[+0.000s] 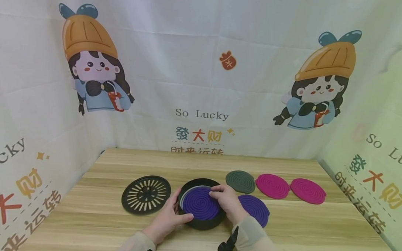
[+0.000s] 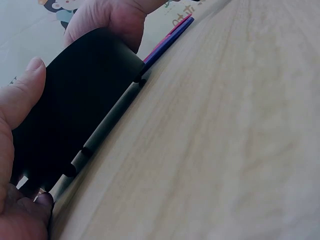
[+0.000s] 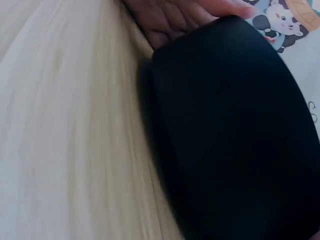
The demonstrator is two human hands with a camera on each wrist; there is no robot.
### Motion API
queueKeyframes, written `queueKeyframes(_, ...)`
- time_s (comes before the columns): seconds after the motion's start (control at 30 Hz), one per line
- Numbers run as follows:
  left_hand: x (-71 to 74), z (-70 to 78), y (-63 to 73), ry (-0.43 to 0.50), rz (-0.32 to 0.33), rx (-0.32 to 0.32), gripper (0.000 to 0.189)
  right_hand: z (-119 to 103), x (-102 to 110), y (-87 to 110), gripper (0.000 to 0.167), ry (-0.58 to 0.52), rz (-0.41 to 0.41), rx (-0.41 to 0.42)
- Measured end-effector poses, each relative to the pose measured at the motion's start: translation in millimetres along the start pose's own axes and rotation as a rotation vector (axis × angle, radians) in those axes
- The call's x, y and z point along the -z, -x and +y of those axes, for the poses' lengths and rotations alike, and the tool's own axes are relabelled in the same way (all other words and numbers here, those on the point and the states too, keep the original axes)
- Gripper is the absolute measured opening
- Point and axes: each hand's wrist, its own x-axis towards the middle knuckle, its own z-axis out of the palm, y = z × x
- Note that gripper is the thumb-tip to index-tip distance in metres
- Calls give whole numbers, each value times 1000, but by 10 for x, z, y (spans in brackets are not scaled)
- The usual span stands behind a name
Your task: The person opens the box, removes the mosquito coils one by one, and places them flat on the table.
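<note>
A round black mosquito coil box (image 1: 202, 224) stands on the table, with a purple mosquito coil (image 1: 199, 203) lying in its mouth. A pale rim shows along the coil's left edge. My left hand (image 1: 168, 216) grips the box's left side, its thumb reaching over the front edge by the coil. At the far right edge of the coil, my right hand (image 1: 227, 201) pinches with thumb and finger, close against the box. In the left wrist view the black wall (image 2: 82, 90) lies between both hands. The right wrist view is mostly filled by the box wall (image 3: 235, 130).
A black slotted lid (image 1: 146, 195) lies left of the box. To the right are another purple coil (image 1: 256, 209), a dark green coil (image 1: 240, 181) and two pink coils, one nearer (image 1: 272, 186) and one farther right (image 1: 307, 191). Printed cloth walls surround the wooden table (image 1: 94, 225).
</note>
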Motion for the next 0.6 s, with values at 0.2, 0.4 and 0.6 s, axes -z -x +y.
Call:
queueKeyframes(0.2, 5, -6, 1, 0, 4, -6, 108, -29, -18, 14, 25, -18, 12, -23)
queueKeyframes(0.4, 1, -8, 3, -10, 8, -2, 108, -52, -5, 12, 26, -81, 8, 3)
queueKeyframes(0.6, -2, -12, -3, -6, 11, 8, 108, -88, 8, 12, 24, -69, 38, 82)
